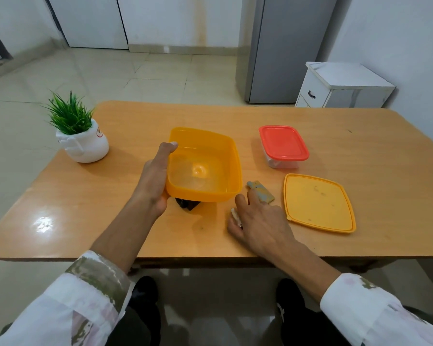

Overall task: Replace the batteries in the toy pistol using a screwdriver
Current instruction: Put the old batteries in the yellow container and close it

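Nearest the table edge, the right hand (256, 221) is flat-ish on the wood with fingers spread, and there's a small pale thing (236, 216) tucked under the thumb side. Could be a battery or a screwdriver handle, I honestly can't tell, and I can't tell whether the fingers are closed on it or just resting over it. Just past those fingertips lies a greyish patterned piece (260, 195), too blurry to name. To the left, the left hand (155, 181) is clamped on the near-left corner of the orange tub (218, 193), thumb up along the rim, and the tub is tipped up off the table. Right below that grip a dark object (187, 204) pokes out from under the tub. My guess is that's the toy pistol, but only a corner shows. Risk as I see it: if the tub drops back down it lands on that dark thing, or slides it toward the near edge. Right of the right hand is the orange lid (319, 202), and beyond it the red-lidded box (283, 146), so that side's crowded. Plenty of bare table (85, 208) left of the gripping hand, with the potted plant (81, 136) further back near the far-left edge.
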